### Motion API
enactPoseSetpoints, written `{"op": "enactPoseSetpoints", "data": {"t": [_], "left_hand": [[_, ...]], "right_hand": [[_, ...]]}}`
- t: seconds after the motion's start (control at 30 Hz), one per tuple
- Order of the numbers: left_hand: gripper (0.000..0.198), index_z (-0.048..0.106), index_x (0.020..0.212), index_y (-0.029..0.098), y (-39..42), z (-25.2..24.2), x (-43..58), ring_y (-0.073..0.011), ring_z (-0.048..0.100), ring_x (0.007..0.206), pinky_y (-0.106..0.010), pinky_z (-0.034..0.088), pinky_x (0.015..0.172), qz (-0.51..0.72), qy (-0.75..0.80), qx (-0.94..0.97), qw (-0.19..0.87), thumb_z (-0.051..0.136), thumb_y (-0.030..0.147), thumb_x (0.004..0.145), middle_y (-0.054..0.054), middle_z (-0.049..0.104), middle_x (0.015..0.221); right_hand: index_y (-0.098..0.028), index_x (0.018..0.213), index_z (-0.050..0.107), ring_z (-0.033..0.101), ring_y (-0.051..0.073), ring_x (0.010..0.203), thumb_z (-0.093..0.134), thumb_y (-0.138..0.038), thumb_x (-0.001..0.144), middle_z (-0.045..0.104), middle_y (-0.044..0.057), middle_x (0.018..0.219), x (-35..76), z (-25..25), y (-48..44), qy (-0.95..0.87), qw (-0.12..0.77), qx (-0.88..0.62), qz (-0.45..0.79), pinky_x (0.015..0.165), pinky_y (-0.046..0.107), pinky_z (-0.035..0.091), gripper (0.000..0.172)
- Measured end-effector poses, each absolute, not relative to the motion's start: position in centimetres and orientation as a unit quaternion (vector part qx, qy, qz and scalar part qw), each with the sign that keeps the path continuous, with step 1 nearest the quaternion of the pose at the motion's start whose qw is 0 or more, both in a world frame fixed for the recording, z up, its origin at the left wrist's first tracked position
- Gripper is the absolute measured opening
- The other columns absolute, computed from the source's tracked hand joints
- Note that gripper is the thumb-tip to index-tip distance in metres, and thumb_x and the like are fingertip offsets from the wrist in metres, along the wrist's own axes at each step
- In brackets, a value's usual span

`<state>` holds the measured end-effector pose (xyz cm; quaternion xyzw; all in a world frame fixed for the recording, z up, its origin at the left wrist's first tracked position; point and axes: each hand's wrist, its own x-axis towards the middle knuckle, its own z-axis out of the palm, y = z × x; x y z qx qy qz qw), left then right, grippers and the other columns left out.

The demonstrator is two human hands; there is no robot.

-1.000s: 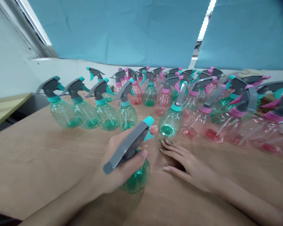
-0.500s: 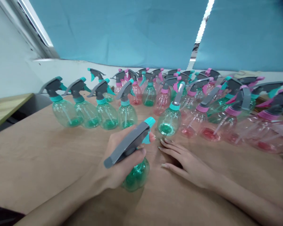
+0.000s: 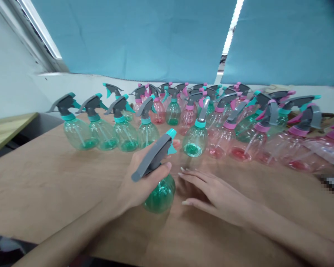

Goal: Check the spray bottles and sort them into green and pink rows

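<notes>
My left hand (image 3: 144, 181) is wrapped round the neck of a green spray bottle (image 3: 160, 194) with a grey and turquoise trigger head. The bottle's nozzle points away and to the right. To its right, my right hand (image 3: 211, 189) is open, palm down, fingers stretched towards the bottle and apart from it. Just beyond my hands stands another green spray bottle (image 3: 195, 141), its head turned to point away. A row of green spray bottles, one of them here (image 3: 125, 135), stands to the left of it.
Several pink spray bottles (image 3: 242, 146) crowd the right side of the wooden table (image 3: 58, 185), with more pink and green ones behind. A blue curtain (image 3: 144, 40) hangs at the back. A lighter board (image 3: 11, 128) lies at the far left, beyond the table's edge.
The held spray bottle has shifted slightly away from me and stands more upright in view. My right hand has moved a little left, nearer to it. The camera view has turned slightly.
</notes>
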<state>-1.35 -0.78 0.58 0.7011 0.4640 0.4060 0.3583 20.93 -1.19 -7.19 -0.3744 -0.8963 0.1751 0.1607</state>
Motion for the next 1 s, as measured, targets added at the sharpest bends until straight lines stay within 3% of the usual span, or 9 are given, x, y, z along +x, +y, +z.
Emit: {"op": "enactPoseSetpoints", "data": {"t": [0.1, 0.23, 0.4, 0.6, 0.7, 0.77, 0.83, 0.93, 1.0], "left_hand": [[0.035, 0.065, 0.111, 0.024, -0.7, 0.4, -1.3, -0.0244, 0.068, 0.1, -0.037, 0.055, 0.089, 0.407, 0.477, 0.69, 0.361, 0.06, 0.026, 0.076, -0.003, 0.073, 0.102], [0.029, 0.064, 0.103, 0.023, -0.8, 0.3, -1.4, -0.0212, 0.066, 0.071, -0.036, 0.054, 0.071, 0.394, 0.502, 0.688, 0.346, 0.059, 0.031, 0.076, 0.0, 0.068, 0.078], [0.014, 0.061, 0.091, 0.024, -0.8, 0.3, -1.4, -0.017, 0.056, 0.061, -0.029, 0.046, 0.057, 0.392, 0.496, 0.702, 0.328, 0.056, 0.03, 0.079, 0.004, 0.057, 0.066], [0.001, 0.055, 0.081, 0.024, -1.0, -0.4, -0.8, -0.0142, 0.049, 0.057, -0.028, 0.043, 0.056, 0.43, 0.486, 0.707, 0.282, 0.055, 0.025, 0.081, 0.006, 0.048, 0.062], [0.008, 0.051, 0.078, 0.025, -1.3, -0.6, -0.3, -0.0142, 0.051, 0.06, -0.027, 0.045, 0.057, 0.449, 0.481, 0.709, 0.254, 0.053, 0.021, 0.085, 0.006, 0.05, 0.066], [0.005, 0.053, 0.084, 0.025, -1.4, -0.7, -0.2, -0.0147, 0.055, 0.065, -0.027, 0.048, 0.062, 0.448, 0.476, 0.714, 0.251, 0.053, 0.022, 0.087, 0.006, 0.055, 0.07], [0.005, 0.056, 0.094, 0.026, -1.4, -0.6, -0.4, -0.0162, 0.06, 0.073, -0.028, 0.051, 0.067, 0.434, 0.47, 0.726, 0.25, 0.055, 0.025, 0.089, 0.004, 0.06, 0.078], [0.03, 0.055, 0.117, 0.029, -1.3, -0.3, -1.3, -0.0199, 0.064, 0.087, -0.031, 0.053, 0.076, 0.403, 0.456, 0.753, 0.25, 0.062, 0.034, 0.089, 0.001, 0.066, 0.097], [0.05, 0.047, 0.133, 0.032, -1.1, -0.4, -2.2, -0.0239, 0.064, 0.103, -0.036, 0.053, 0.087, 0.38, 0.452, 0.76, 0.271, 0.065, 0.04, 0.087, -0.001, 0.065, 0.118]], "right_hand": [[-0.021, 0.145, 0.044, 0.05, 0.028, 0.133, 0.052, -0.053, 0.095, 0.05, 0.009, 0.149, 20.3, -6.4, -1.9, -0.897, 0.173, -0.364, 0.184, 0.109, 0.047, 0.043, 0.06], [-0.021, 0.141, 0.047, 0.056, 0.028, 0.127, 0.051, -0.053, 0.095, 0.056, 0.009, 0.143, 19.5, -5.4, -2.5, -0.897, 0.181, -0.36, 0.181, 0.107, 0.044, 0.045, 0.056], [-0.018, 0.135, 0.051, 0.065, 0.029, 0.113, 0.054, -0.049, 0.095, 0.066, 0.013, 0.127, 18.4, -4.5, -3.0, -0.888, 0.203, -0.371, 0.18, 0.096, 0.046, 0.052, 0.051], [-0.015, 0.13, 0.049, 0.065, 0.03, 0.108, 0.066, -0.052, 0.086, 0.068, 0.014, 0.12, 16.5, -4.1, -3.7, -0.857, 0.293, -0.385, 0.176, 0.089, 0.046, 0.054, 0.059], [-0.013, 0.125, 0.05, 0.066, 0.031, 0.101, 0.07, -0.059, 0.079, 0.069, 0.014, 0.109, 14.9, -3.9, -3.6, -0.833, 0.329, -0.415, 0.158, 0.082, 0.047, 0.055, 0.068], [-0.012, 0.124, 0.05, 0.065, 0.032, 0.103, 0.071, -0.061, 0.076, 0.068, 0.015, 0.11, 13.8, -3.7, -3.3, -0.824, 0.345, -0.427, 0.142, 0.081, 0.047, 0.055, 0.072], [-0.014, 0.118, 0.053, 0.064, 0.03, 0.103, 0.071, -0.06, 0.077, 0.067, 0.014, 0.111, 13.1, -3.6, -3.0, -0.823, 0.356, -0.423, 0.132, 0.081, 0.044, 0.054, 0.064], [-0.019, 0.108, 0.056, 0.064, 0.029, 0.098, 0.072, -0.057, 0.077, 0.067, 0.01, 0.106, 12.9, -3.5, -2.6, -0.823, 0.355, -0.422, 0.138, 0.077, 0.042, 0.053, 0.052], [-0.02, 0.106, 0.056, 0.064, 0.029, 0.095, 0.074, -0.055, 0.075, 0.067, 0.009, 0.102, 13.2, -3.4, -2.2, -0.813, 0.345, -0.444, 0.151, 0.076, 0.042, 0.052, 0.05]]}}
